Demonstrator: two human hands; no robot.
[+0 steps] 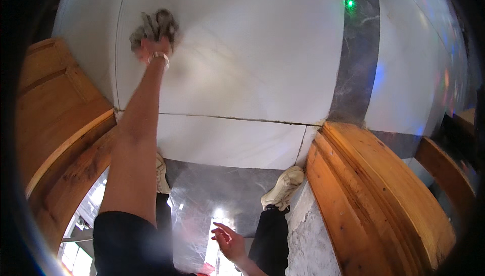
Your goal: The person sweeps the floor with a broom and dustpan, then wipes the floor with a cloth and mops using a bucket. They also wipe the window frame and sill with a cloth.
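My left hand (156, 48) reaches far forward over the white tiled floor (246, 67), a pale band on its wrist. It presses on a crumpled grey cloth (161, 24), which bunches in front of the fingers and looks blurred. Low in the view, my right hand (227, 240) hangs above the grey floor strip between the legs, with its fingers loosely bent and nothing in them.
A wooden door frame (371, 192) stands at the right, beside a rough plaster wall edge (312, 230). At the left is a panelled wooden door (60, 82). Light shoes (284, 187) stand on the grey sill. A dark tile strip (356, 56) runs forward at the right.
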